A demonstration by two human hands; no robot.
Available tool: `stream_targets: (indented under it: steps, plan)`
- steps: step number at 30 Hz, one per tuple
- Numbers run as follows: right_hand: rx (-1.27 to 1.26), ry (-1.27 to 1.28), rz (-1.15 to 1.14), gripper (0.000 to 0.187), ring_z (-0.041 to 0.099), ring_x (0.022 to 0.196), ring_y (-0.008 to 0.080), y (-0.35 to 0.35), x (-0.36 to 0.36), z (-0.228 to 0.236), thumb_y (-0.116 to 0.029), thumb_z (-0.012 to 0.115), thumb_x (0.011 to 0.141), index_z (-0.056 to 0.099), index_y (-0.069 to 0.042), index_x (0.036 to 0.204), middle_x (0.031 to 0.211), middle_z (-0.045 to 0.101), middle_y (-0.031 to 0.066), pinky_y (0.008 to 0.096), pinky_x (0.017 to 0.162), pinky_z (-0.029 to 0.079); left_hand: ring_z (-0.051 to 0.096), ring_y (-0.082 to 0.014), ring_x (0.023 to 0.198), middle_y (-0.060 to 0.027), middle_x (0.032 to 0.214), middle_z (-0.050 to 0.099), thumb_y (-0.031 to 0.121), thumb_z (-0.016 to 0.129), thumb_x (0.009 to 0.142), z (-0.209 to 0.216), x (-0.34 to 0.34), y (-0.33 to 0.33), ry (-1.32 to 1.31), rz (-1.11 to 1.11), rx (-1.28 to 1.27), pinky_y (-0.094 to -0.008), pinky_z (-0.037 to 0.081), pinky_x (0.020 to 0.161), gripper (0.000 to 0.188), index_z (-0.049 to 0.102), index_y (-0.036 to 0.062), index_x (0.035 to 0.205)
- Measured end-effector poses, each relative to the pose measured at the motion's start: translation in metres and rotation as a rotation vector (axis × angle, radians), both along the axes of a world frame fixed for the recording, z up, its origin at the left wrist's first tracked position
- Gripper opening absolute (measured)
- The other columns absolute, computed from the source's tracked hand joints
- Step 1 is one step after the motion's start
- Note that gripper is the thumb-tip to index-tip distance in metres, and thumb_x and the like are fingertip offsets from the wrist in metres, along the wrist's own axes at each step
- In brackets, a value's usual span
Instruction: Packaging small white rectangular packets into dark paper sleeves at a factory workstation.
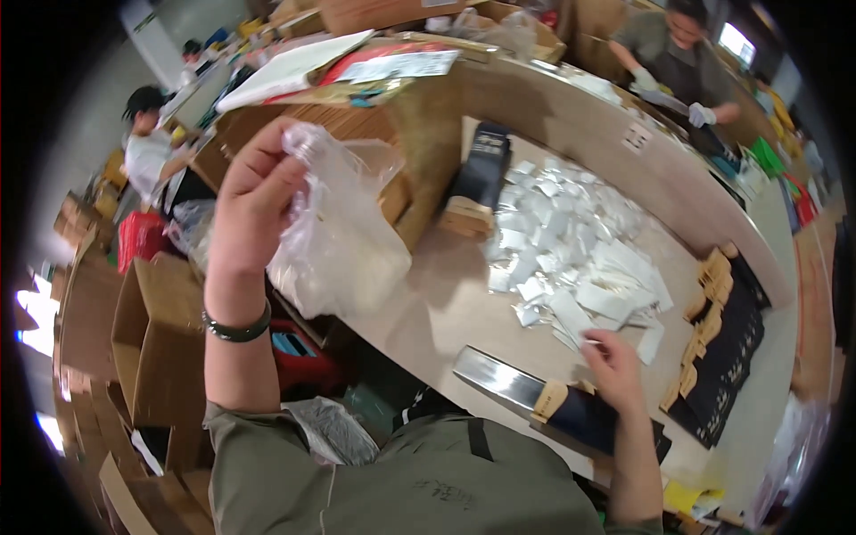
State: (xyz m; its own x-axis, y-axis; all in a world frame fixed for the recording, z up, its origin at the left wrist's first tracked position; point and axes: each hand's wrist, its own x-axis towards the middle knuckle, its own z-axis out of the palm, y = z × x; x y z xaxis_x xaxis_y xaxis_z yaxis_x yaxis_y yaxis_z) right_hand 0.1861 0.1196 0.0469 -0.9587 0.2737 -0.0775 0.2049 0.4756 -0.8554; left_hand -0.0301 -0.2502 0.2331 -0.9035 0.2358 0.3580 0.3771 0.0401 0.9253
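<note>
A heap of small white packets (546,214) lies on the desk (437,308). Left of it, the left hand (256,194) has a translucent plastic bag (343,245) clenched in its grip; at the heap's near edge, the right hand's (615,366) grip cannot be told.

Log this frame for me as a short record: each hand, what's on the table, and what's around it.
Left hand: raised, pinching the top of a translucent bag; contents unclear
Right hand: fingertips at the near edge of the white cards; grip unclear
Table, middle: white packets heaped beyond the cards
Table, right: row of black packs with brown ends
Table, near edge: shiny strip
Table, far side: black stack beside a carton
Beyond partition: gloved co-worker
</note>
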Motion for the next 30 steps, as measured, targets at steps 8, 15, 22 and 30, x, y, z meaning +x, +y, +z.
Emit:
stream_targets:
  steps: [8, 15, 22, 30]
  plan:
    - [-1.067, 0.708, 0.131, 0.070, 0.046, 0.135, 0.0263, -0.074, -0.029, -0.005, -0.058, 0.041, 0.101, 0.033, -0.010, 0.151, 0.149, 0.044, 0.0097, 0.0427, 0.111, 0.039, 0.061, -0.0194, 0.097, -0.0084, 0.109, 0.064, 0.029, 0.044, 0.103, 0.001, 0.057, 0.140, -0.286, -0.688, 0.789, -0.0366, 0.049, 0.086, 0.042, 0.052, 0.0023, 0.134]
    - [-1.277, 0.686, -0.113, 0.058, 0.047, 0.133, 0.0261, 0.111, 0.070, 0.010, -0.039, 0.040, 0.104, 0.032, -0.006, 0.151, 0.151, 0.041, 0.0134, 0.0441, 0.111, 0.041, 0.061, -0.0182, 0.083, -0.0114, 0.097, 0.063, 0.020, 0.047, 0.103, -0.081, 0.112, 0.246, -0.619, -1.013, 0.640, -0.0306, 0.050, 0.078, 0.025, 0.053, 0.0060, 0.123]
    - [-0.354, 0.401, -0.618, 0.027, 0.067, 0.084, 0.0131, 0.157, 0.101, 0.065, -0.017, 0.050, 0.097, 0.070, -0.001, 0.103, 0.092, 0.071, 0.0046, 0.0293, 0.079, 0.054, 0.060, -0.0190, 0.075, -0.0130, 0.086, 0.063, 0.011, 0.058, 0.088, -0.172, 0.108, 0.259, -0.780, -1.061, 0.145, -0.0308, 0.049, 0.071, 0.011, 0.059, 0.0002, 0.087]
    - [-0.382, 0.294, -0.906, 0.022, 0.054, 0.075, 0.0067, 0.159, 0.098, 0.014, -0.022, 0.053, 0.102, 0.064, -0.005, 0.093, 0.083, 0.061, -0.0037, 0.0239, 0.072, 0.045, 0.059, -0.0193, 0.104, -0.0057, 0.114, 0.059, 0.013, 0.070, 0.086, -0.225, 0.083, 0.274, 0.080, -1.335, -0.486, -0.0312, 0.049, 0.087, 0.028, 0.064, 0.0006, 0.110]
